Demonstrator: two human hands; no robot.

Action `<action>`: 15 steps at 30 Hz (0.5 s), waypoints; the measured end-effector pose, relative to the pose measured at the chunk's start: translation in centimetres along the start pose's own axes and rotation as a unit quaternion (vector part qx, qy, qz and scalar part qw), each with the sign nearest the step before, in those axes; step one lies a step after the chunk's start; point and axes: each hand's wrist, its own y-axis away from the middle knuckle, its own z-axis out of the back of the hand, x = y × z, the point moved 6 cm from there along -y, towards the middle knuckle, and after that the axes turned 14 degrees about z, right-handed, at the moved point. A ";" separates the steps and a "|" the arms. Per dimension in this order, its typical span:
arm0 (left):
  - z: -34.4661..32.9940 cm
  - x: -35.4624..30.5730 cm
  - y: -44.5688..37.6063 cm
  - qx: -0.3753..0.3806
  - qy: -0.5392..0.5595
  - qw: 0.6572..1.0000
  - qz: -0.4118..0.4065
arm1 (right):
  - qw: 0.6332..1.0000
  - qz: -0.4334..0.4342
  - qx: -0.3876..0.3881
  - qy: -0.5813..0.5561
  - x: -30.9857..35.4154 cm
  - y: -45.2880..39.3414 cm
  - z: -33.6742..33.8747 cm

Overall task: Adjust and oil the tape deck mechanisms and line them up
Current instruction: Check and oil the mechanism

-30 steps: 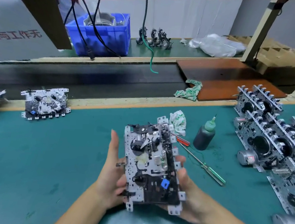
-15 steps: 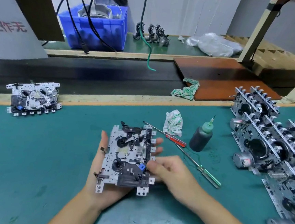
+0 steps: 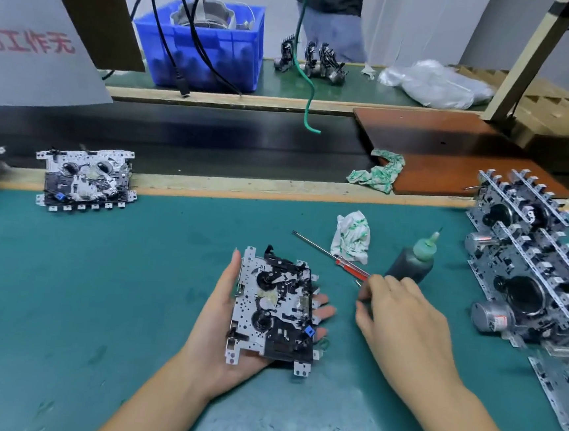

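Here the tape deck mechanism (image 3: 273, 309) lies flat on the left hand (image 3: 231, 331), palm open; right of it, the right hand (image 3: 401, 321) curls loosely, fingertips touching the red screwdriver (image 3: 332, 258).

Far to the left of my left hand (image 3: 229, 317), up at the top edge of my view, a grey sign panel (image 3: 32, 55) hangs with red Chinese characters printed on it. I can read "与工作无"; the line is cut by the edge of the view, so more characters may stand before them. To the right of my right hand (image 3: 404, 325), a small round motor (image 3: 492, 317) among the stacked mechanisms carries a label with a red mark, but its print is too small to read.
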 end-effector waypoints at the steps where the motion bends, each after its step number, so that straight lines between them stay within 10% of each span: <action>1: 0.0 0.0 0.0 -0.004 0.001 1.000 0.002 | 1.000 0.007 -0.001 -0.016 0.1 -0.1 0.0; 11: 0.2 0.1 -0.1 -0.027 -0.021 0.999 0.006 | 0.996 0.030 0.008 -0.089 0.3 -0.3 -0.6; 15: 0.4 0.0 -0.3 -0.038 -0.027 0.999 -0.004 | 0.840 0.017 0.027 -0.542 1.9 -0.5 -0.7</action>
